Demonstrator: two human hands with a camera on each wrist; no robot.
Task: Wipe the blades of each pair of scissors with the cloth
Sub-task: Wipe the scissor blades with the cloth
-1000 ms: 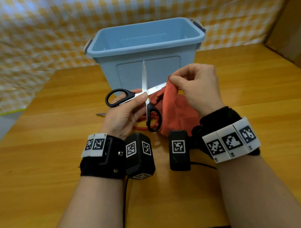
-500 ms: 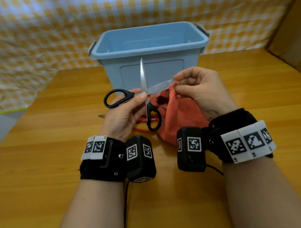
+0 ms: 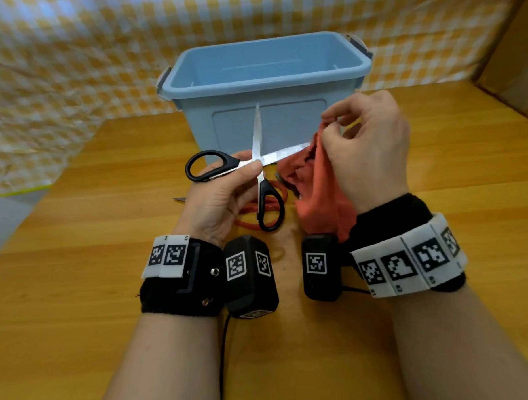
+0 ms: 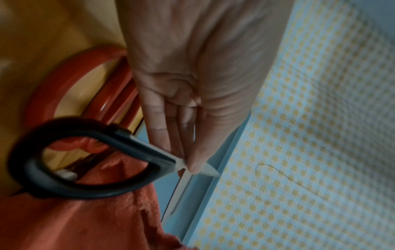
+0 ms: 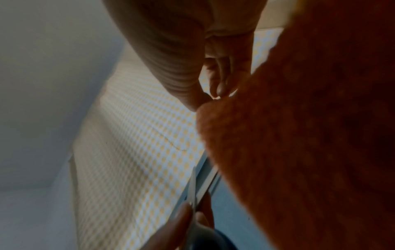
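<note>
Here, cloth [image 3: 319, 195] at blade tip, scissors [image 3: 257, 167] spread

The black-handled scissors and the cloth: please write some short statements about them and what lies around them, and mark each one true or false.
1. The left hand holds the black-handled scissors near the pivot, blades spread open. True.
2. The right hand is empty. False: it pinches the red cloth.
3. The cloth meets the blade that points right. True.
4. The blue bin stands between the person and the scissors. False: it stands beyond them, on the far part of the wooden table.
5. The red-handled scissors lie on the table under the left hand. True.
</note>
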